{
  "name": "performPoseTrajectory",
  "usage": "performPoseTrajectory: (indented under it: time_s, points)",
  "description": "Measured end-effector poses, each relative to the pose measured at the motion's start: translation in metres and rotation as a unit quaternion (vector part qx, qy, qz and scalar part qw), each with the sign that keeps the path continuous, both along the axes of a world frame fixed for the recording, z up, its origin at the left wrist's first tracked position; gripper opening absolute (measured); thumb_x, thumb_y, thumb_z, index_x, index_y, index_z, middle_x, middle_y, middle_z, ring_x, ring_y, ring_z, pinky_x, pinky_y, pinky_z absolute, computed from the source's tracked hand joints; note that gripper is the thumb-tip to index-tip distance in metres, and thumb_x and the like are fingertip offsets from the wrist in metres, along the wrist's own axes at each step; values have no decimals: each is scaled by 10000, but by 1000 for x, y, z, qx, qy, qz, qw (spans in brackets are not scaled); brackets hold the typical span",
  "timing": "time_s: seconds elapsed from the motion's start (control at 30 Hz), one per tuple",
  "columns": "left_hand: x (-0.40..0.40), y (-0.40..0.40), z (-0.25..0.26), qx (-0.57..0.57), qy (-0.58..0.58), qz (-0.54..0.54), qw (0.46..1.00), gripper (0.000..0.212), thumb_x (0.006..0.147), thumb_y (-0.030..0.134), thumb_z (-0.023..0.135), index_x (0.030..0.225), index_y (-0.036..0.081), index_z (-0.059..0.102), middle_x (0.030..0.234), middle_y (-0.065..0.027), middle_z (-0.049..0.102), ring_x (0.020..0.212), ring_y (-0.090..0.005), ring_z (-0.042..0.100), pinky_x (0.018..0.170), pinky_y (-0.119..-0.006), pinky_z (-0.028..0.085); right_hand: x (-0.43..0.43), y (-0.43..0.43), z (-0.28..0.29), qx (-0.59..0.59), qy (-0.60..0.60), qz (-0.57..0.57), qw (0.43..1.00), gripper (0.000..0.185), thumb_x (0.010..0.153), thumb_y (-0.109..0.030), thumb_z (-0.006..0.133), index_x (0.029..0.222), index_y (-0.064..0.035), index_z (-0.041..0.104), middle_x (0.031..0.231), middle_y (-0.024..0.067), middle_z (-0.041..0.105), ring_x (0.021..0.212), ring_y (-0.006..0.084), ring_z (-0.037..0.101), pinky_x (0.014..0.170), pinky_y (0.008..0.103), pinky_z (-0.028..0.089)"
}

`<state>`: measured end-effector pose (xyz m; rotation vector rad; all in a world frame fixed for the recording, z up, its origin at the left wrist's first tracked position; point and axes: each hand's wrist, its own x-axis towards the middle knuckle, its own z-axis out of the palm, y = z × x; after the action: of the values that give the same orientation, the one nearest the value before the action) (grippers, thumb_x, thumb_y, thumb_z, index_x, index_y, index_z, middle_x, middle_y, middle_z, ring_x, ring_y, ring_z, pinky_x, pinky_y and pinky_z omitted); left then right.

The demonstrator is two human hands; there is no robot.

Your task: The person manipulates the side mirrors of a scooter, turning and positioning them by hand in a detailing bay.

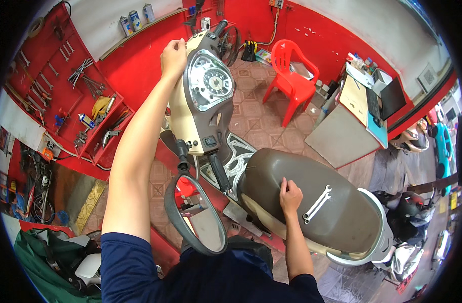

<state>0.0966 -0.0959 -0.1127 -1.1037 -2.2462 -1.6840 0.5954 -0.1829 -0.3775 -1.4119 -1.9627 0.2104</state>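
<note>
A cream and brown motor scooter stands before me, its speedometer (215, 82) facing up. My left hand (174, 57) is at the front edge of the cream handlebar cover (182, 123), fingers curled; whether it holds something small I cannot tell. Over the brown seat (268, 170) is my right hand (291, 195), fingers bent, with no object plainly visible in it. Two combination wrenches (317, 203) lie side by side on the seat, just right of that hand. The near handlebar grip (219, 173) and a round-edged mirror (196, 216) are between my arms.
A red tool board (64, 94) with wrenches hangs at the left, above a red tray (102, 136) of tools. Beyond the scooter are a red plastic chair (291, 81) and a desk (333, 125) with a laptop. Spray cans (135, 20) stand on a wall shelf.
</note>
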Motion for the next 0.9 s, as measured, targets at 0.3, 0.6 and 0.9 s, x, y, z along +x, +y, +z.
performPoseTrajectory:
  time_s: [0.3,0.6,0.9]
  points:
    - [-9,5,-4,25,-45,-36,998,396,1016,374,557,1098,13,699,1024,-114,754,1019,-234,694,911,-346,498,-7,0,1,-23,-34,-32,999,400,978,-302,637,688,-48,530,639,177,564,575,389,550,581,478,433]
    - [-33,29,30,-18,-131,-113,985,589,992,502,562,1255,-17,654,1198,-208,698,1163,-294,652,992,-384,477,-37,1,-3,-86,41,-169,981,334,974,-312,639,767,-51,624,650,121,633,600,335,595,606,455,455]
    - [-45,100,69,-137,-75,-39,987,728,927,621,547,1339,24,607,1444,-226,530,1347,-408,482,1136,-485,367,-130,-59,94,-304,335,84,888,200,1007,-185,644,1097,-10,681,892,48,687,799,101,643,717,244,536]
